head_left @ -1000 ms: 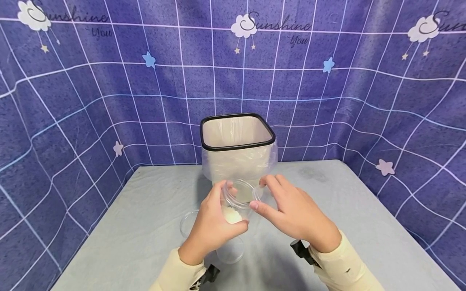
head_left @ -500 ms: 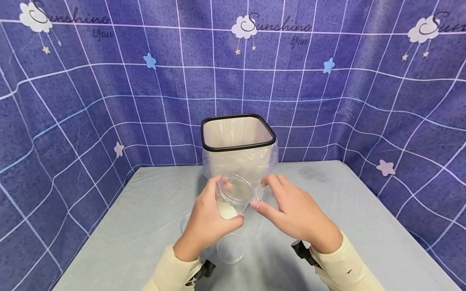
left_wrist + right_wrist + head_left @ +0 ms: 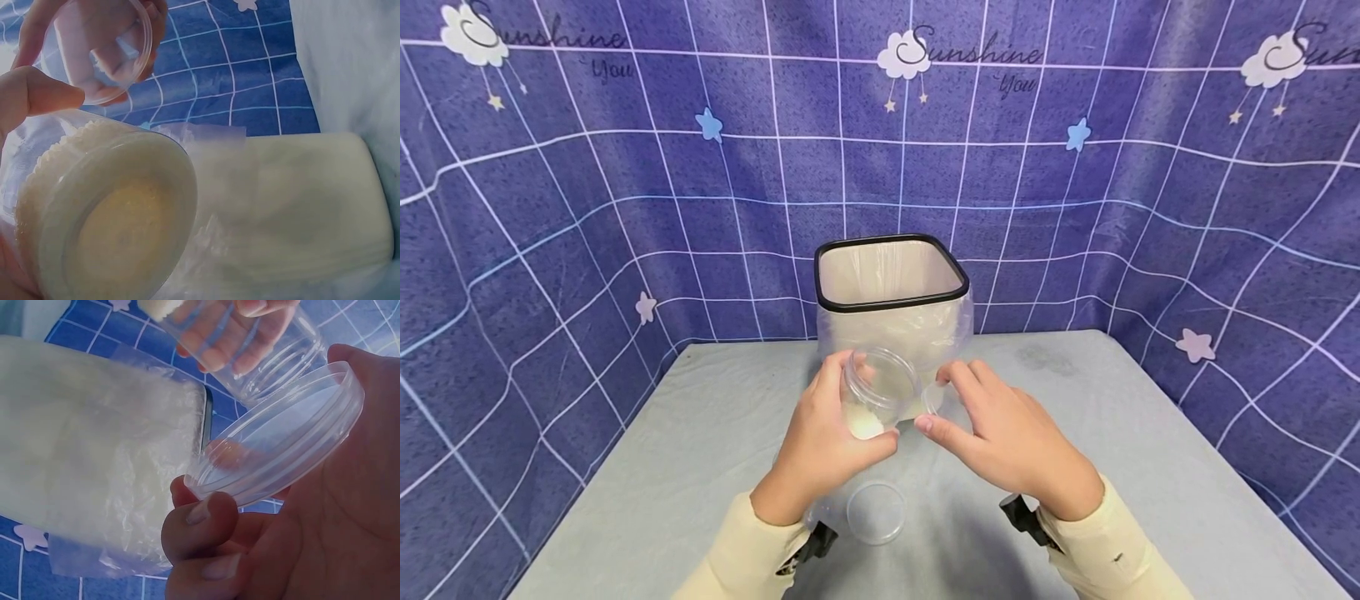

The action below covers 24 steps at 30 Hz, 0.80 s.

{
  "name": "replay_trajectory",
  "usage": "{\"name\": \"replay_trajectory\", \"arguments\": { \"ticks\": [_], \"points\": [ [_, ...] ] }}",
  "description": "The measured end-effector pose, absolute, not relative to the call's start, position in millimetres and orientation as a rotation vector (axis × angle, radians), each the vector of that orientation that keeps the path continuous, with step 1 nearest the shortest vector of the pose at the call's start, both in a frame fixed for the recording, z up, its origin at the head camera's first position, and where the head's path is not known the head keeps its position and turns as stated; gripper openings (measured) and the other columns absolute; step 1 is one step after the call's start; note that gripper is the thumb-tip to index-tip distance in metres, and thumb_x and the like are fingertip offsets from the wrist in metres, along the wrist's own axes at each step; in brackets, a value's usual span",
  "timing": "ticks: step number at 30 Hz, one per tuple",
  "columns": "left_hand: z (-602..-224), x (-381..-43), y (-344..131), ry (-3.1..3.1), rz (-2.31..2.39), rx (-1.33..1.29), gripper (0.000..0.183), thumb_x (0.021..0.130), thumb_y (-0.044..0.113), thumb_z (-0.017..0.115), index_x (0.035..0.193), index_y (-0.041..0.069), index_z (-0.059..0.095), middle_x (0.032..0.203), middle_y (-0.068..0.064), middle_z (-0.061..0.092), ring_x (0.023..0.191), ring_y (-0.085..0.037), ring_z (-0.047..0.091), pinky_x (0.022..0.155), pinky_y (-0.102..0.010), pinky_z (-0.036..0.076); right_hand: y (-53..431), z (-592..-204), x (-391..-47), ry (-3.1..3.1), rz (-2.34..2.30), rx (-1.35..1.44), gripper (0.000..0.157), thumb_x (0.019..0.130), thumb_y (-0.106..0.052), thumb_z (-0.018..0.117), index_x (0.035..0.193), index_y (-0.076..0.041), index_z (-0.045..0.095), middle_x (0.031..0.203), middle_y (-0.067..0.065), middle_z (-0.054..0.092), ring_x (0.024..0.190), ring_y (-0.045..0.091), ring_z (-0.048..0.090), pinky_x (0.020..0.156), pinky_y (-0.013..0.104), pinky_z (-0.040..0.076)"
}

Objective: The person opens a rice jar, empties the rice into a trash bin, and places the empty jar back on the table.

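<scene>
In the head view my left hand (image 3: pixel 820 437) grips a clear plastic jar (image 3: pixel 887 400) around its side, tilted with its mouth up and toward the right. White grains, like rice (image 3: pixel 863 422), lie in the bottom; the left wrist view shows the jar's base (image 3: pixel 125 219) close up. My right hand (image 3: pixel 1007 437) pinches a clear round lid (image 3: pixel 281 440) by its rim, on edge beside the jar's mouth, apart from it. Below the hands a clear round plastic piece (image 3: pixel 876 512) rests on the table; whether lid or jar, I cannot tell.
A whitish bin (image 3: pixel 887 329) with a black rim and a clear plastic liner stands at the back of the grey-covered table (image 3: pixel 1120 467), just beyond my hands. Purple gridded cloth (image 3: pixel 760 167) hangs around the table on the back and sides.
My left hand has moved the jar slightly left and away from me. A second clear round item left of the hand has become mostly hidden. My right hand and its lid stay nearly still.
</scene>
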<state>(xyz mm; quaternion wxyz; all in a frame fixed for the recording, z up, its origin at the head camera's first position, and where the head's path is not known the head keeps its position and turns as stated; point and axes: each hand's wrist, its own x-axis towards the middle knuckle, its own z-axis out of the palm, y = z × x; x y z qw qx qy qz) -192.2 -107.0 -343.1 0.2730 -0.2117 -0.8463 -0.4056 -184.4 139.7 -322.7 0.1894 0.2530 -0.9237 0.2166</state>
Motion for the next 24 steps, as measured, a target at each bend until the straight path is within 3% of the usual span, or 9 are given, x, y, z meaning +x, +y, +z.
{"name": "replay_trajectory", "arguments": {
  "ticks": [16,24],
  "points": [
    [-322.1,-203.9,-117.5,-2.291,-0.946,-0.554,0.095,0.058,0.028,0.090,0.141,0.011,0.048,0.125,-0.005,0.063,0.106,-0.021,0.064,0.092,-0.041,0.054,142.8,-324.2,-186.4,-2.651,0.615,0.676,0.062,0.092,-0.079,0.049,0.129,-0.029,0.055,0.112,-0.013,0.054,0.069,0.008,0.052,0.069,0.034,0.047],
    [-312.2,-211.4,-120.7,-2.297,-0.914,-0.539,0.095,0.059,0.030,0.087,0.143,0.011,0.046,0.128,-0.003,0.061,0.108,-0.021,0.062,0.091,-0.042,0.053,141.9,-322.9,-184.2,-2.660,0.601,0.673,0.062,0.088,-0.084,0.048,0.127,-0.035,0.055,0.106,-0.014,0.051,0.065,0.008,0.051,0.066,0.032,0.046]
  ]
}}
